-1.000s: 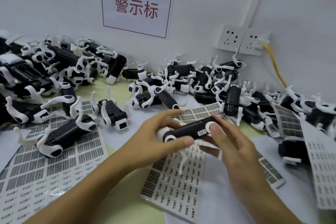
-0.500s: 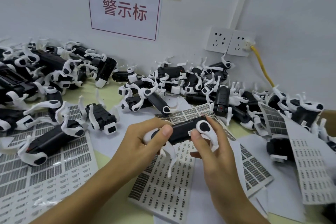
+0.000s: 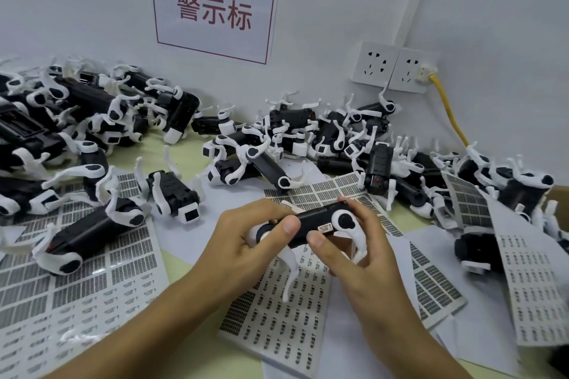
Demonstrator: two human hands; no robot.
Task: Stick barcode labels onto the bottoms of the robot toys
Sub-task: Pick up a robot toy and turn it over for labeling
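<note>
In the head view, the left hand and right hand are gripping one black-and-white robot toy above a label sheet on the table. A barcode label is sitting on its black body beside the right thumb. Other toys are crowding the wall edge. The wall sign is reading "警示标".

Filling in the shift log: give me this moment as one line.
left hand: grips black-and-white plastic robot toy | right hand: thumb beside small white barcode label | label: on toy
</note>
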